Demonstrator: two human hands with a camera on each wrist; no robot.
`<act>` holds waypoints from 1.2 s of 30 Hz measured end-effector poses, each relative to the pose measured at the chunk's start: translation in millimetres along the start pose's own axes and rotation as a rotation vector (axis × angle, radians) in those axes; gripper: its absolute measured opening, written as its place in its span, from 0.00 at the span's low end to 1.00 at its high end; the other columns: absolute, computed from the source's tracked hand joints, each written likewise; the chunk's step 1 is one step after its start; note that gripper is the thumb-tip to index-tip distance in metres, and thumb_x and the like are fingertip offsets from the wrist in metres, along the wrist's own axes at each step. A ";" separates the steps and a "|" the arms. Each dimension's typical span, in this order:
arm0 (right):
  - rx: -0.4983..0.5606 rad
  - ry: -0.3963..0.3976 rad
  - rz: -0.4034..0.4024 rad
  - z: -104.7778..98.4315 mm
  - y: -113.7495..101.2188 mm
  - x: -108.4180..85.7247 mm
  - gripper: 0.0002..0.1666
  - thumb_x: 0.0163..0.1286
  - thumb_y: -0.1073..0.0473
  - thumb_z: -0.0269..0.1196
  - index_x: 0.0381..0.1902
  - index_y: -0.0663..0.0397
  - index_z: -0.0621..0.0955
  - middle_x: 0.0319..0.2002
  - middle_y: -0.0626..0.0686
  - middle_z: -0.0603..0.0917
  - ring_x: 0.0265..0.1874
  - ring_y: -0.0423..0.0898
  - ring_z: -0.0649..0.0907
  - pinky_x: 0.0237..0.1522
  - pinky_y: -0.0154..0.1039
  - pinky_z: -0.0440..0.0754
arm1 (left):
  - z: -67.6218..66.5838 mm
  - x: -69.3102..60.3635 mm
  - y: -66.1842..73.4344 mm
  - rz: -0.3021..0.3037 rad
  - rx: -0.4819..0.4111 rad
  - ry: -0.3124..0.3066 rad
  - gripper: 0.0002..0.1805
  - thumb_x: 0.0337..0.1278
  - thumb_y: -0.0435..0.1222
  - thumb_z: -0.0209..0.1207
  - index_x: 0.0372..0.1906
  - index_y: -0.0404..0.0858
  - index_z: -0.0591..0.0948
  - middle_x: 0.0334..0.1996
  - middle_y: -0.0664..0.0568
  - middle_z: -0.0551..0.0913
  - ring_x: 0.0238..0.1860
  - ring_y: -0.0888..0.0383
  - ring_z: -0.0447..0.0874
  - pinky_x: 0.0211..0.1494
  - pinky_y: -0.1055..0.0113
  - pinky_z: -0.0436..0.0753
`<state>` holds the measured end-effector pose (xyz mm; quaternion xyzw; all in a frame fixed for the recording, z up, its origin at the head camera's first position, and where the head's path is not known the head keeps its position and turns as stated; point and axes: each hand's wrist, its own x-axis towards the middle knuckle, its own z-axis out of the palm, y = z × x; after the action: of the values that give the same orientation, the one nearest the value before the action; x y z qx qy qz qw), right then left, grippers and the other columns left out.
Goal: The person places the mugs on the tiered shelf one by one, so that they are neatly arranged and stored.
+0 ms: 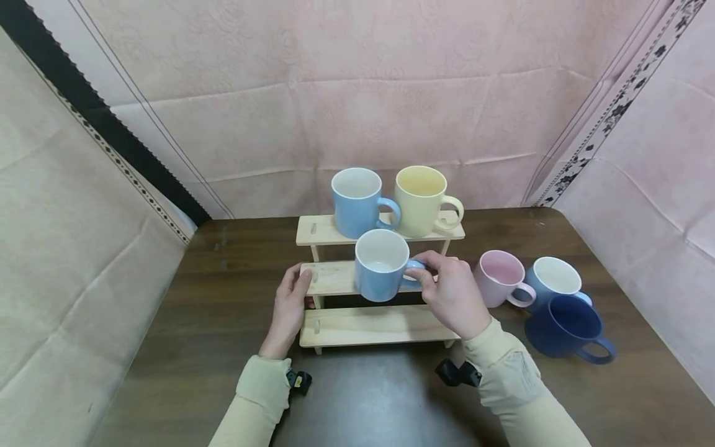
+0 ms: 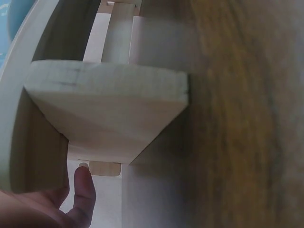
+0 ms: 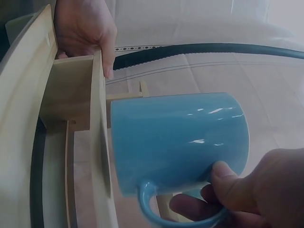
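My right hand (image 1: 454, 294) pinches the handle of a light blue mug (image 1: 382, 266), which is upright at the middle shelf of a three-step wooden rack (image 1: 357, 325). In the right wrist view the same mug (image 3: 178, 142) lies close against the shelf board, the right hand's (image 3: 256, 190) thumb touching its side; whether its base rests fully is unclear. My left hand (image 1: 287, 305) grips the left end of the middle shelf, thumb on top. The left wrist view shows that hand (image 2: 80, 199) partly hidden behind the rack's end (image 2: 109, 114).
Another light blue mug (image 1: 355, 208) and a yellow mug (image 1: 420, 205) stand on the top shelf. Right of the rack, a pink mug (image 1: 496, 279), a light blue mug (image 1: 553, 279) and a dark blue mug (image 1: 561, 329) are on the brown table (image 1: 223, 347). Cloth walls surround it.
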<state>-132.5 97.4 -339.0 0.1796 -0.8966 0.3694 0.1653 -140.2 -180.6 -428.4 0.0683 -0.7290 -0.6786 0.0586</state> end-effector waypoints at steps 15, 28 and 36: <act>0.042 -0.015 -0.014 17.5 -5.8 5.7 0.06 0.64 0.60 0.68 0.37 0.56 0.85 0.28 0.47 0.85 0.21 0.41 0.77 0.25 0.37 0.76 | 3.4 -11.2 16.6 0.002 0.037 0.010 0.22 0.75 0.42 0.47 0.65 0.33 0.69 0.37 0.45 0.75 0.29 0.54 0.73 0.33 0.62 0.78; 0.083 -0.053 0.030 26.1 -10.6 10.0 0.09 0.66 0.58 0.67 0.40 0.58 0.84 0.30 0.50 0.85 0.25 0.45 0.78 0.28 0.39 0.77 | 3.7 -12.2 19.0 0.006 0.046 0.009 0.23 0.75 0.42 0.47 0.66 0.32 0.68 0.40 0.42 0.75 0.31 0.53 0.73 0.33 0.65 0.76; 0.100 -0.090 0.076 26.1 -10.2 9.9 0.12 0.66 0.54 0.67 0.43 0.56 0.84 0.34 0.49 0.85 0.31 0.44 0.82 0.34 0.41 0.81 | 3.9 -12.4 19.8 -0.002 0.053 0.010 0.23 0.75 0.42 0.47 0.66 0.32 0.68 0.39 0.43 0.75 0.29 0.55 0.73 0.32 0.66 0.76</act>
<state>-141.0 69.8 -346.2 0.1701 -0.8898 0.4112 0.1015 -129.1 -173.2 -408.8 0.0742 -0.7464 -0.6587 0.0597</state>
